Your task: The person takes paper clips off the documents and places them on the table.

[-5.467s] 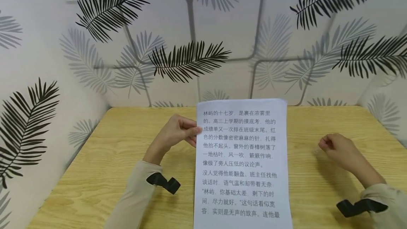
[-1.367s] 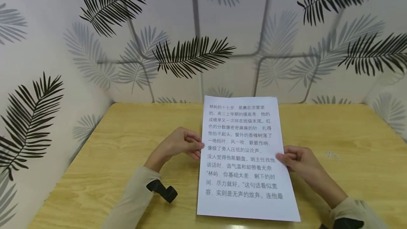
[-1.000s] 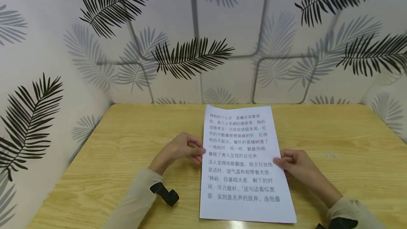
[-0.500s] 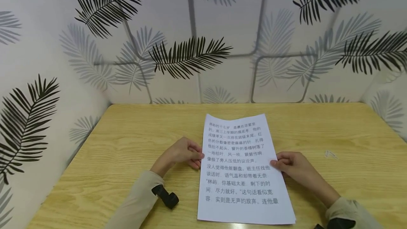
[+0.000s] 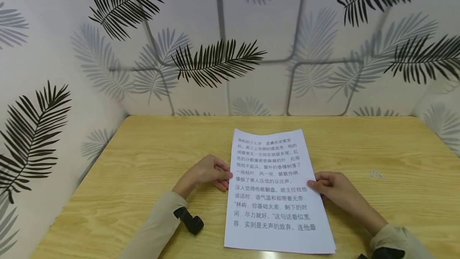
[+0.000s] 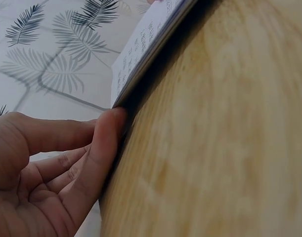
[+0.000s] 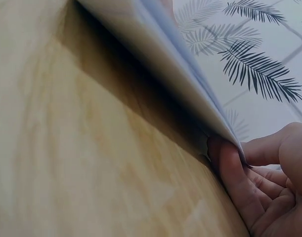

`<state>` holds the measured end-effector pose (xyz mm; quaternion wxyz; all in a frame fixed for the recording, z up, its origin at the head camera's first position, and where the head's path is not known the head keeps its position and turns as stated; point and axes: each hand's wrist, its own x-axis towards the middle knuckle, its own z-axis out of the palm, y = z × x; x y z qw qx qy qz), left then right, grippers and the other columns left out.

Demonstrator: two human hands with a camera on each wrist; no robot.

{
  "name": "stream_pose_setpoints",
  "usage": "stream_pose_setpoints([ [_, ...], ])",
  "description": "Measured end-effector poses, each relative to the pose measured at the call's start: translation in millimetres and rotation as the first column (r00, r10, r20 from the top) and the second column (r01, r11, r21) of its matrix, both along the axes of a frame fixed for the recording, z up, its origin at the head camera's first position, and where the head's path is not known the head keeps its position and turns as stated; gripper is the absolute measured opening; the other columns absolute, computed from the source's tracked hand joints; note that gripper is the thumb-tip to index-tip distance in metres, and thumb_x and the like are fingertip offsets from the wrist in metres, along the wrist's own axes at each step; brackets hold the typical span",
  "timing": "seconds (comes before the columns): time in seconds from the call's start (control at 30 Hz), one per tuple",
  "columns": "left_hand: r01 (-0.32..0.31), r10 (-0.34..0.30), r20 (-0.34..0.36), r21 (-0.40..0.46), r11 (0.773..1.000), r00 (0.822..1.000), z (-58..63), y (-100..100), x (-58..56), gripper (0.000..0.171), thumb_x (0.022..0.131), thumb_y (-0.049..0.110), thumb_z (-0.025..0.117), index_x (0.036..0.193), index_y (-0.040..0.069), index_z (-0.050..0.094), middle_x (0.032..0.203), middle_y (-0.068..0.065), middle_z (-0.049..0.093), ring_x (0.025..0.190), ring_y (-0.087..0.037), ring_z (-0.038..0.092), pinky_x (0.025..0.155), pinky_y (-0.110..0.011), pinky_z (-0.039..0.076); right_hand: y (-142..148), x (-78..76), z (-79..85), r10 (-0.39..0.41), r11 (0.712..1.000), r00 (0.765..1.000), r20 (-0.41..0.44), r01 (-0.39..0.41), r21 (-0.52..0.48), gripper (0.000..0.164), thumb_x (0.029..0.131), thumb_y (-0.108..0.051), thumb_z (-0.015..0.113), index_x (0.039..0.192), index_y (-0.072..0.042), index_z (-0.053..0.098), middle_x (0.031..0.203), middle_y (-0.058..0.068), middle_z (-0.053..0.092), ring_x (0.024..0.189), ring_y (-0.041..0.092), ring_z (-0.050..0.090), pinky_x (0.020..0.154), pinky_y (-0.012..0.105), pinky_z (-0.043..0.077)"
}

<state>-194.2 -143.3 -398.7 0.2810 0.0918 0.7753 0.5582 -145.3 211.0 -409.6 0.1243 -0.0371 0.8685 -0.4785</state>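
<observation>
A white printed paper, covered in lines of Chinese characters, stands a little tilted low over the table, its far edge bowed. A second corner peeks out at its lower right, so there seems to be more than one sheet. My left hand pinches the left edge between thumb and fingers, as the left wrist view shows with the fingers. On the opposite edge my right hand pinches the paper with its thumb on top. In the right wrist view, a dark gap shows between paper and table.
To the right of the paper, small pale slender pieces, perhaps paper clips, lie on the wooden table. Behind the table rises a wall with a leaf pattern. Black camera straps sit on both wrists.
My right hand has come from the table's right side to the paper's right edge, and the small pieces now lie where it was. The paper has come down and its far edge has bowed.
</observation>
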Motion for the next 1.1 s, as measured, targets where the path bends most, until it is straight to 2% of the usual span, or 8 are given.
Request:
stream_pose_setpoints([
  [0.2, 0.001, -0.001, 0.023, 0.013, 1.000, 1.000, 0.6, 0, -0.9, 0.012, 0.091, 0.001, 0.063, 0.097, -0.010, 0.066, 0.074, -0.015, 0.070, 0.060, -0.017, 0.068, 0.062, -0.034, 0.062, 0, 0.9, 0.7, -0.008, 0.999, 1.000, 0.016, 0.009, -0.041, 0.032, 0.095, -0.024, 0.063, 0.107, 0.006, 0.063, 0.080, 0.006, 0.070, 0.068, 0.017, 0.062, 0.057, 0.024, 0.054],
  [0.43, -0.041, 0.038, 0.065, 0.045, 0.998, 0.997, -1.1, -2, 0.8, 0.018, 0.093, 0.007, 0.062, 0.097, -0.010, 0.066, 0.070, -0.011, 0.067, 0.058, -0.015, 0.067, 0.058, -0.029, 0.061, 0, 3.1, 1.7, -0.019, 0.996, 0.999, 0.045, 0.022, -0.085, 0.034, 0.097, -0.024, 0.059, 0.112, 0.007, 0.062, 0.082, 0.008, 0.070, 0.065, 0.019, 0.063, 0.053, 0.029, 0.056],
  [0.77, -0.068, 0.066, 0.067, 0.028, 0.997, 0.996, -0.2, -3, 5.5, 0.016, 0.092, 0.008, 0.062, 0.092, -0.008, 0.067, 0.067, -0.009, 0.064, 0.055, -0.014, 0.065, 0.054, -0.025, 0.059, -3, 6.5, 2.3, -0.037, 0.996, 0.999, 0.037, 0.039, -0.076, 0.038, 0.099, -0.024, 0.056, 0.120, 0.007, 0.059, 0.087, 0.009, 0.070, 0.068, 0.019, 0.063, 0.053, 0.030, 0.056],
  [0.83, -0.070, 0.069, 0.063, 0.020, 0.997, 0.996, 0.7, -3, 6.0, 0.017, 0.092, 0.008, 0.062, 0.091, -0.008, 0.067, 0.066, -0.009, 0.064, 0.055, -0.014, 0.065, 0.053, -0.026, 0.059, -2, 6.3, 3.7, -0.035, 0.996, 0.998, 0.047, 0.039, -0.083, 0.039, 0.099, -0.024, 0.056, 0.122, 0.007, 0.058, 0.086, 0.008, 0.069, 0.064, 0.017, 0.060, 0.051, 0.028, 0.054],
  [0.9, -0.106, 0.105, 0.054, 0.008, 0.994, 0.993, 0.9, -2, 6.5, 0.018, 0.093, 0.009, 0.062, 0.091, -0.008, 0.067, 0.066, -0.010, 0.064, 0.055, -0.014, 0.065, 0.053, -0.027, 0.060, 1, 5.5, 5.4, -0.025, 0.994, 0.997, 0.069, 0.032, -0.107, 0.041, 0.099, -0.025, 0.055, 0.124, 0.008, 0.057, 0.081, 0.008, 0.066, 0.059, 0.015, 0.056, 0.046, 0.025, 0.049],
  [1.0, -0.230, 0.230, 0.000, 0.005, 0.973, 0.973, 0.3, -3, 6.0, 0.021, 0.094, 0.012, 0.061, 0.088, -0.007, 0.067, 0.066, -0.009, 0.063, 0.054, -0.015, 0.064, 0.052, -0.028, 0.059, 11, 3.7, 8.9, 0.002, 0.990, 0.997, 0.072, 0.009, -0.139, 0.044, 0.100, -0.026, 0.054, 0.127, 0.009, 0.054, 0.077, 0.008, 0.062, 0.053, 0.012, 0.049, 0.042, 0.022, 0.042],
  [1.07, -0.324, 0.324, -0.104, 0.016, 0.946, 0.940, 4.3, -6, 6.2, 0.024, 0.096, 0.015, 0.060, 0.089, -0.007, 0.067, 0.070, -0.011, 0.064, 0.057, -0.019, 0.065, 0.053, -0.030, 0.060, 21, 2.5, 13.0, 0.015, 0.988, 0.999, 0.043, -0.009, -0.152, 0.045, 0.102, -0.026, 0.051, 0.129, 0.010, 0.052, 0.077, 0.007, 0.061, 0.055, 0.011, 0.050, 0.041, 0.021, 0.040],
  [1.1, -0.352, 0.350, -0.184, 0.023, 0.936, 0.918, 8.4, -10, 6.4, 0.026, 0.098, 0.017, 0.058, 0.089, -0.006, 0.066, 0.073, -0.013, 0.065, 0.061, -0.022, 0.066, 0.056, -0.032, 0.061, 27, 1.9, 16.1, 0.016, 0.989, 1.000, 0.013, -0.014, -0.150, 0.045, 0.102, -0.025, 0.050, 0.130, 0.010, 0.050, 0.079, 0.006, 0.061, 0.056, 0.012, 0.051, 0.042, 0.020, 0.040],
])
